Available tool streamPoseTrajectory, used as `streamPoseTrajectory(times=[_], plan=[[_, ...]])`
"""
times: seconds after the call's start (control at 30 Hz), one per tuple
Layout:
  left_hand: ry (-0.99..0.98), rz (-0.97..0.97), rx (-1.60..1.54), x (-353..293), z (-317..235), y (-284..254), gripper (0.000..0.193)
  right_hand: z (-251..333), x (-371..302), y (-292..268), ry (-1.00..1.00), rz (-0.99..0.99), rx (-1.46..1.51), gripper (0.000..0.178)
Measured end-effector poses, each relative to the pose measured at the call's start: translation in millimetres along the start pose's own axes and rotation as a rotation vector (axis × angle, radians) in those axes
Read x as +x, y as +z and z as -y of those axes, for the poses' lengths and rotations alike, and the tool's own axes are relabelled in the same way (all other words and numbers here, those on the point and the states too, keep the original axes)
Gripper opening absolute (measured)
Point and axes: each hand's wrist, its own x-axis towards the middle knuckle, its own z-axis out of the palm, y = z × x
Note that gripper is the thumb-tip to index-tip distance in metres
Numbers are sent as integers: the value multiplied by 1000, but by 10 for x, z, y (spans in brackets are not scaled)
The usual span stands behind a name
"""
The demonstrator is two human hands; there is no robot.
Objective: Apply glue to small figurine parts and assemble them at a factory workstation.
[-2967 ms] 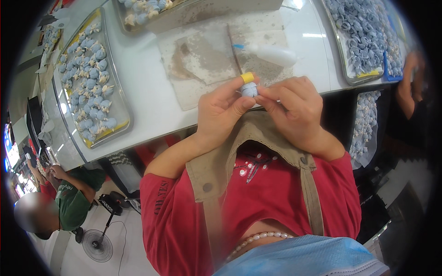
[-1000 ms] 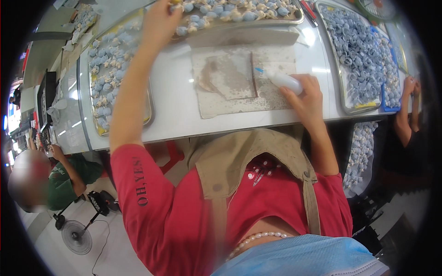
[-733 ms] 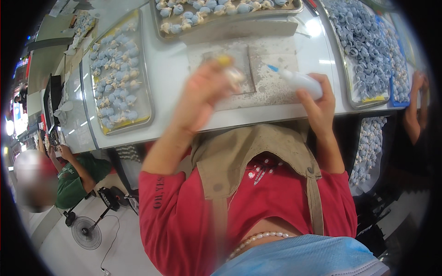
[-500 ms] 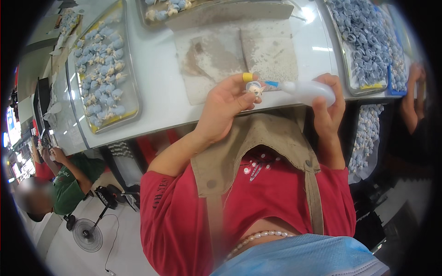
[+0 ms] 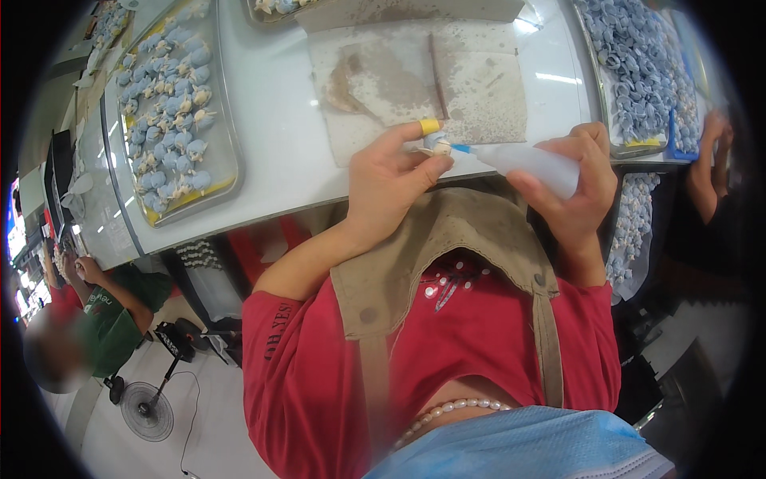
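Note:
My left hand is closed over the near edge of the table, pinching a small blue and cream figurine between thumb and fingers. A yellow cover sits on the tip of one of its fingers. My right hand is wrapped round a translucent white squeeze bottle, which lies tilted with its narrow blue tip pointing left. That tip meets the figurine or is very close to it; contact cannot be made out. My fingers hide part of the figurine.
A stained cardboard sheet lies beyond my hands. On the left stands a tray of blue and cream figurines; on the right, a tray heaped with blue-grey pieces. Other people sit at far left and right. A fan stands on the floor.
The bottle has moved left, bringing its tip up to the figurine. My left hand has turned the figurine, so its face side no longer shows as before. The view has shifted slightly.

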Motion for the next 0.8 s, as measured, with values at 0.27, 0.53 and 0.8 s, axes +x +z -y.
streamPoseTrajectory(times=[0.27,0.53,0.8], plan=[[11,4,-46,-8,-30,-4,39,-13,-58,-8,103,9,9,31],[4,19,-115,19,-26,54,35,-94,-13,0,81,-21,8,31],[-109,50,-295,116,-52,-9,34,-228,-53,141,497,-204,353,26]])
